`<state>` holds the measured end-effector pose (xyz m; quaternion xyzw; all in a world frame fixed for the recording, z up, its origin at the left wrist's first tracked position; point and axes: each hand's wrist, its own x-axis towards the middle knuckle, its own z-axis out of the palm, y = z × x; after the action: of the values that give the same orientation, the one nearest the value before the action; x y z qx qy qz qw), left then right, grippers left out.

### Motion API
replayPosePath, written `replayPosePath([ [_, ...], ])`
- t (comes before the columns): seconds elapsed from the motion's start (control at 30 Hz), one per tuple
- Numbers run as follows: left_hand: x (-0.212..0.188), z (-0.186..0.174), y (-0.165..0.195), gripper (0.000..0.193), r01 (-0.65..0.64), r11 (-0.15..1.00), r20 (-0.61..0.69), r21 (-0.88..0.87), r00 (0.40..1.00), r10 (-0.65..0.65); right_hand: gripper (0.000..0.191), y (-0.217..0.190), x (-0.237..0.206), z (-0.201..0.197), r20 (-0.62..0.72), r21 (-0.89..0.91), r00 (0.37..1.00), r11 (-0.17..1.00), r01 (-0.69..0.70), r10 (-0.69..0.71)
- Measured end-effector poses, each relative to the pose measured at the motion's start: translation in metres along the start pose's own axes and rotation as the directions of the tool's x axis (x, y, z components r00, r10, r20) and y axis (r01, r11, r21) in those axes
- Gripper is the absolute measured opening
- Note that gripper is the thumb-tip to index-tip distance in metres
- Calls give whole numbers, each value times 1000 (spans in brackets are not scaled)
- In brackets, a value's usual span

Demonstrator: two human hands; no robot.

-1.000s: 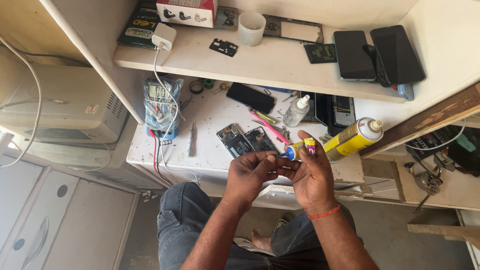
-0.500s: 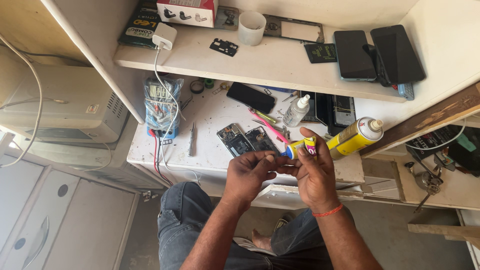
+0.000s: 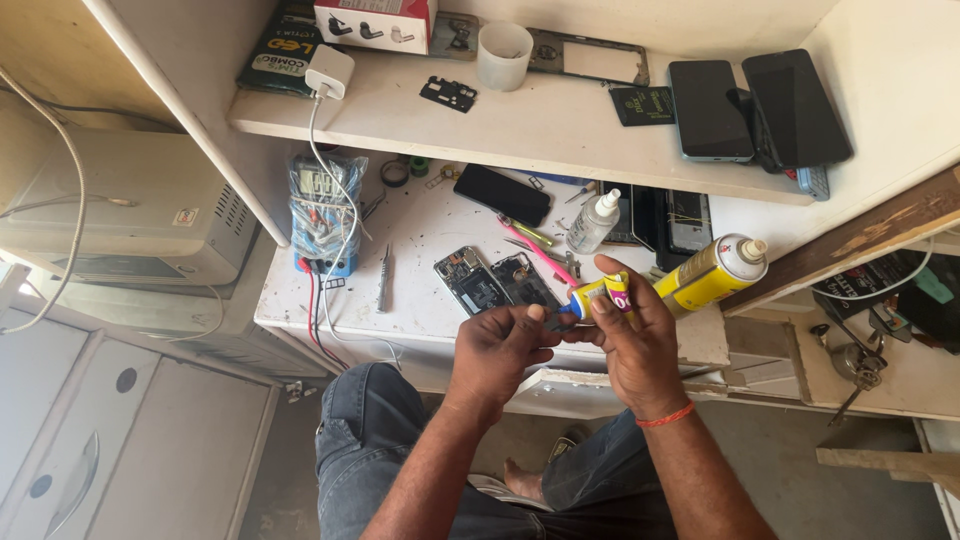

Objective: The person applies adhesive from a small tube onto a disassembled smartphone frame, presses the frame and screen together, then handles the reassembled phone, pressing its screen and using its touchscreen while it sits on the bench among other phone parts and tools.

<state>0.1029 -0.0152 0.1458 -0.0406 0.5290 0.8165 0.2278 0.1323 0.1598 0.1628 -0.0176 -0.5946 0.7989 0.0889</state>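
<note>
**Glue tube held over the bench edge, opened phone behind**

Where the white worktable (image 3: 420, 310) ends at its front edge, both hands meet just in front of it, above the person's knees in dark jeans (image 3: 370, 440). Right hand (image 3: 635, 345): closed around a small yellow tube (image 3: 600, 292) with a blue collar, nozzle aimed left, thumb on top. Left hand (image 3: 505, 345): fingertips pinched together at the tube's nozzle end; what they pinch is too small to tell. Open room: only the gap between the lap and the table edge.

Just behind the hands, on the table: an opened phone (image 3: 470, 280), insides showing, with a second opened piece beside it. Pink tool (image 3: 540, 255) lies slanted just beyond. Yellow spray can (image 3: 710, 272) lies on its side, close by the right hand. Tweezers (image 3: 384, 278) lie to the left, well apart from the hands.

Further back: a small clear squeeze bottle (image 3: 594, 222), upright; a dark phone (image 3: 502, 194), lying flat; a multimeter (image 3: 322, 205) wrapped in plastic, leads trailing over the table edge.

Overhead shelf (image 3: 540, 135) juts over the rear of the table. On it: white charger (image 3: 330, 72) with its cable hanging down, white cup (image 3: 503, 55), two dark phones (image 3: 755, 108) side by side.
</note>
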Motion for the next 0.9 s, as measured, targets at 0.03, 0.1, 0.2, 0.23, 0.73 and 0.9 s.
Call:
replayPosePath([
  [0.03, 0, 0, 0, 37, -1, 1000, -10, 5, 1000, 1, 51, 1, 0, -1, -9, -30, 1000, 1000, 7, -7],
  [0.1, 0, 0, -1, 39, -1, 1000, -18, 25, 1000, 2, 50, 2, 0, -1, -31, -48, 1000, 999, -1, 0],
  [0.2, 0, 0, 0, 42, 4, 997, -19, 71, 1000, -3, 49, 3, 0, -2, -40, -42, 999, 999, -9, 7],
  [0.23, 0, 0, 0, 43, 7, 996, -18, 89, 1000, -5, 49, 3, 0, -2, -39, -35, 999, 999, -10, 9],
  [0.73, 2, 1, 2, 39, -76, 972, -1, 223, 997, 79, 54, 10, -3, 3, -94, 163, 991, 984, -75, 91],
  [0.9, 0, 2, 5, 38, -99, 953, -8, 287, 994, 105, 53, 9, -4, 5, -86, 153, 993, 986, -71, 84],
])
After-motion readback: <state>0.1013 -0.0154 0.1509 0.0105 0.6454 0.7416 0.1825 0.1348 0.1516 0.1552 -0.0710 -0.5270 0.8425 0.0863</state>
